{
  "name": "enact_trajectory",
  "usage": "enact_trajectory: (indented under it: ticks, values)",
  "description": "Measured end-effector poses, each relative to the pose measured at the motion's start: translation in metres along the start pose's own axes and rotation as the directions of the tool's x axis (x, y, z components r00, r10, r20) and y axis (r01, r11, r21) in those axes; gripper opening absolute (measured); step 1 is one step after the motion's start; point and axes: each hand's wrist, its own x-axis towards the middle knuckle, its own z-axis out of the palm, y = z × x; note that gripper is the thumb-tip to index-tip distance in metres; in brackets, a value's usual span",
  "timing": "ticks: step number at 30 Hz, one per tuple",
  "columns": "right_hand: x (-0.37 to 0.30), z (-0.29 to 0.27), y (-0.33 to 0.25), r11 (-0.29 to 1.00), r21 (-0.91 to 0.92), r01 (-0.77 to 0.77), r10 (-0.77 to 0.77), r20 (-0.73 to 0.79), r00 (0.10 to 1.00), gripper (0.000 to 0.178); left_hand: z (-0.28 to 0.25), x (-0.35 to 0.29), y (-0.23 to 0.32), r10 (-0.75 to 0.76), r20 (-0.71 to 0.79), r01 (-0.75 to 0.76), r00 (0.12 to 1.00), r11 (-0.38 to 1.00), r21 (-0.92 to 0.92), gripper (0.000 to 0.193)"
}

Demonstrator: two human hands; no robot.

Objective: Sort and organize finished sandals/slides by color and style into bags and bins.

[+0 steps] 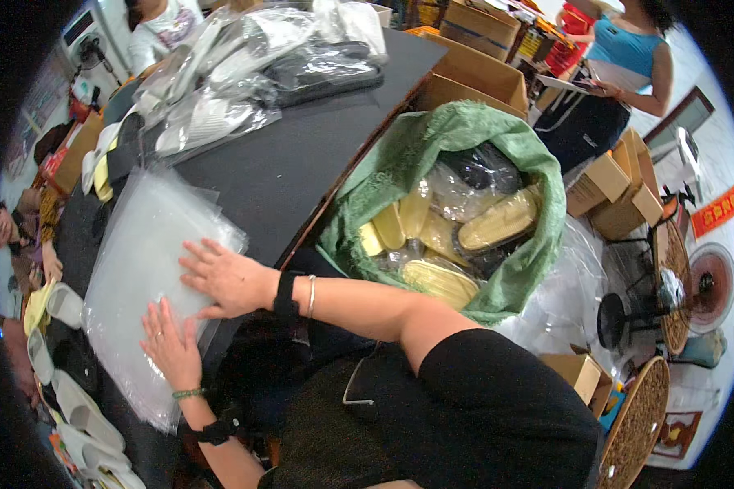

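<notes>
A stack of clear plastic bags lies on the dark tabletop, its lower end near the table edge. Spread flat on the stack is my left hand, fingers apart and holding nothing. My right hand rests farther up on the same bags, its fingers also stretched out. Pale slippers stand in a row left of the bags. Beyond the stack, bagged white slippers and dark slippers are heaped on the table.
To my right a green woven sack holds yellow and black bagged slippers. Cardboard boxes stand behind it. A person in a blue top stands at the back right; other people are across the table. A fan is far right.
</notes>
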Motion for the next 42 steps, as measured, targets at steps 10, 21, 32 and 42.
enact_trajectory:
  ticks: [10, 21, 32, 42]
  values:
    - [-0.082, -0.087, 0.054, 0.992, 0.123, 0.02, 0.047, -0.524, 0.85, 0.039, 0.003, 0.0, 0.01, 0.001, -0.044, -0.002, 0.999, 0.999, -0.035, 0.062]
    - [-0.431, -0.101, 0.213, 0.183, 0.417, -0.89, 0.815, -0.571, -0.1, 0.051, -0.013, 0.002, 0.026, -0.045, -0.001, 0.044, 0.999, 0.995, -0.086, 0.068]
    - [-0.549, -0.058, 0.275, -0.259, 0.791, -0.554, 0.87, -0.058, -0.489, 0.072, -0.01, 0.005, 0.023, -0.005, 0.034, 0.01, 0.999, 0.987, -0.16, 0.072]
    - [-0.48, -0.038, 0.263, -0.251, 0.952, 0.177, 0.866, 0.302, -0.399, 0.056, -0.018, -0.005, 0.018, -0.055, 0.016, 0.057, 0.998, 0.985, -0.166, 0.07]
